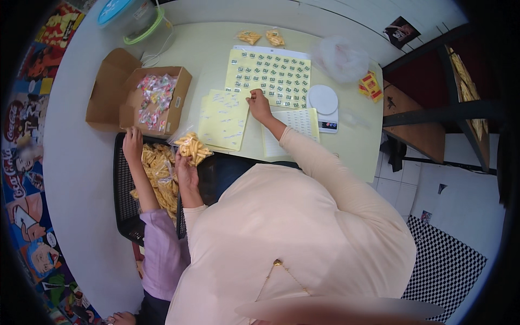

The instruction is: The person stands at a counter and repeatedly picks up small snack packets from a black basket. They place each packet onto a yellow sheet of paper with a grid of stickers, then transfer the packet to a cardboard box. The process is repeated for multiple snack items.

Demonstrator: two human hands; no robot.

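Note:
My left hand (186, 172) holds a small clear bag of yellow snack sticks (193, 148) above a black mesh basket (123, 179). My right hand (259, 104) reaches forward with its fingers pinched at the lower left edge of a yellow sticker sheet (271, 76) covered with several small labels. A second, mostly peeled yellow sheet (223, 119) lies between my two hands. Whether a label is in my right fingers cannot be made out.
Another person's hand (132, 145), in a purple sleeve, rests on the snack bags in the basket. A cardboard box of wrapped candies (156, 100), a white kitchen scale (323, 103), two filled snack bags (261, 37), a clear plastic bag (341, 57) and lidded containers (132, 19) are on the table.

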